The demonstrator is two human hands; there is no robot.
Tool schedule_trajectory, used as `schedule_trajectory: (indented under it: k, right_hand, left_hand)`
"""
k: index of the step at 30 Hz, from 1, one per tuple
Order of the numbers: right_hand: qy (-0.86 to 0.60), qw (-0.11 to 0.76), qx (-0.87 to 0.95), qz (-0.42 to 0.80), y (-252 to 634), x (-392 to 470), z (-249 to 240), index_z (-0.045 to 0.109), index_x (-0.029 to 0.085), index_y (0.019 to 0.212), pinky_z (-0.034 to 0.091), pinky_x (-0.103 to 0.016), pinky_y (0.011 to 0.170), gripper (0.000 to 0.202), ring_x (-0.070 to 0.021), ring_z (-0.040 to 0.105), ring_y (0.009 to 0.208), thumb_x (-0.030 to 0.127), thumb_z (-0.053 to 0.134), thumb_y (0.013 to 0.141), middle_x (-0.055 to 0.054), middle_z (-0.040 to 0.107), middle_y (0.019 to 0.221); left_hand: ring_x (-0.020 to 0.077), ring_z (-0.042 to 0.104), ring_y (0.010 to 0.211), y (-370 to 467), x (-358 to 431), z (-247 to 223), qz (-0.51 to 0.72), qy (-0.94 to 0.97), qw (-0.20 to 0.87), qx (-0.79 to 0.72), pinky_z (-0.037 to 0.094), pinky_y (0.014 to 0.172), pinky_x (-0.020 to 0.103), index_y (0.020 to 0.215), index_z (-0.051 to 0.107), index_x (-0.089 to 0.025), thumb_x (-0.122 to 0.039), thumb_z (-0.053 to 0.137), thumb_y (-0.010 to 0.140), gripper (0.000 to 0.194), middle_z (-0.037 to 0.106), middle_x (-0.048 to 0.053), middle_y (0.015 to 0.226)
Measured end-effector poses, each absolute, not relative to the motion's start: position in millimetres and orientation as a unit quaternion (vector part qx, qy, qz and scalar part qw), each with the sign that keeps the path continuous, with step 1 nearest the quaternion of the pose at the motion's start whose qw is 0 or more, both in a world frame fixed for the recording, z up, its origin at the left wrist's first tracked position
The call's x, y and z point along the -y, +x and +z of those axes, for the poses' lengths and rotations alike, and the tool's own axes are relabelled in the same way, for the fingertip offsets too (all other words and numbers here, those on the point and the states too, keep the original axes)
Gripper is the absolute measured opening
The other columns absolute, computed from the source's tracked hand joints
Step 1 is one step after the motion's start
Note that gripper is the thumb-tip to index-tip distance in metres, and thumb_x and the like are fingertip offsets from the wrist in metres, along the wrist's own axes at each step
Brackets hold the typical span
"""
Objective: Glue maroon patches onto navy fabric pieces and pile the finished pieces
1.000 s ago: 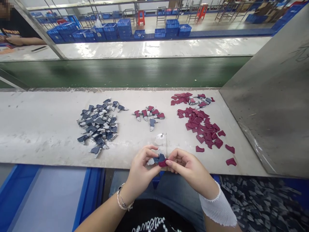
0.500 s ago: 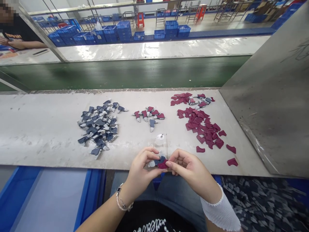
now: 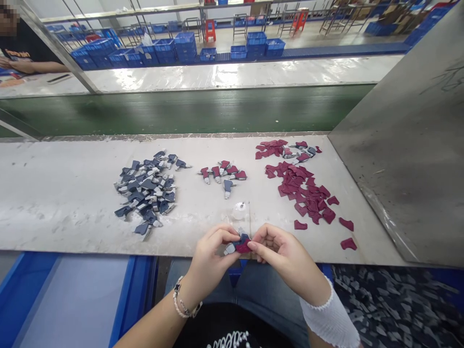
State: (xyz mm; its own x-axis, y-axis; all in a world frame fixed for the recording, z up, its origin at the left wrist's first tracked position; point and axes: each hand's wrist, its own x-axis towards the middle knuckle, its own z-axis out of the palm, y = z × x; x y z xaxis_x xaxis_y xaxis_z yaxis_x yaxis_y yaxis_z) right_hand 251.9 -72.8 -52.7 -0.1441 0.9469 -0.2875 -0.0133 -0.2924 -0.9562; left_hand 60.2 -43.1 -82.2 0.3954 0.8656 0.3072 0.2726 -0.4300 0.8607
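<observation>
Left hand [image 3: 213, 251]: thumb and fingers pinched on a blue-grey plastic part [image 3: 230, 248] at the table's near edge. Right hand [image 3: 281, 249]: thumb and fingertips closed on a maroon piece [image 3: 242, 245], which lies against that part. Beyond the hands — a small cluster of maroon-faced parts [image 3: 224, 170]. Blue-grey pile [image 3: 147, 188] to the left; loose maroon pieces [image 3: 302, 191] to the right — all on the worktable [image 3: 87, 193].
</observation>
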Motion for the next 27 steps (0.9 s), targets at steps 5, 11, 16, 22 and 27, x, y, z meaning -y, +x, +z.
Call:
schedule_trajectory:
  k: [5,11,16,22,27]
  right_hand:
    - [-0.519,0.395,0.436,0.62,251,71,-56,0.059,0.017,0.08,0.047,-0.024,0.062,0.024,-0.013,0.057,0.066,0.038,0.068,0.088,0.001,0.063,0.07]
    - [-0.525,0.392,0.433,0.619,249,70,-56,0.057,0.017,0.076,0.047,-0.024,0.061,0.027,-0.0126,0.058,0.064,0.038,0.071,0.087,0.001,0.064,0.067]
    - [-0.489,0.398,0.408,0.661,251,67,-61,0.058,0.017,0.085,0.046,-0.023,0.059,0.03,-0.011,0.058,0.063,0.041,0.076,0.083,0.003,0.061,0.068]
    - [-0.415,0.376,0.415,0.718,253,65,-72,0.06,0.016,0.1,0.047,-0.024,0.067,0.035,-0.0124,0.059,0.074,0.048,0.069,0.088,0.001,0.061,0.08]
    - [-0.418,0.376,0.454,0.691,250,66,-67,0.058,0.016,0.089,0.044,-0.025,0.065,0.034,-0.0127,0.053,0.069,0.049,0.062,0.092,0.002,0.053,0.073]
  left_hand:
    - [0.0123,0.065,0.088,59,42,-82,0.399,0.748,0.385,-0.365,0.053,0.08,0.023,0.091,0.06,-0.02,-0.018,0.08,0.078,0.024,0.065,0.0,0.094]
    - [0.0131,0.066,0.087,58,42,-82,0.414,0.75,0.378,-0.351,0.054,0.079,0.024,0.091,0.062,-0.02,-0.02,0.082,0.076,0.025,0.066,0.001,0.092]
    - [0.0125,0.067,0.085,57,40,-79,0.418,0.747,0.393,-0.336,0.055,0.077,0.023,0.089,0.062,-0.02,-0.017,0.082,0.076,0.024,0.066,0.001,0.092]
    - [0.013,0.068,0.086,56,40,-76,0.417,0.736,0.424,-0.323,0.057,0.078,0.023,0.089,0.064,-0.021,-0.018,0.083,0.074,0.024,0.068,0.001,0.092]
    - [0.0135,0.068,0.085,55,40,-75,0.417,0.743,0.416,-0.319,0.057,0.075,0.022,0.088,0.065,-0.021,-0.019,0.084,0.073,0.025,0.069,0.001,0.09]
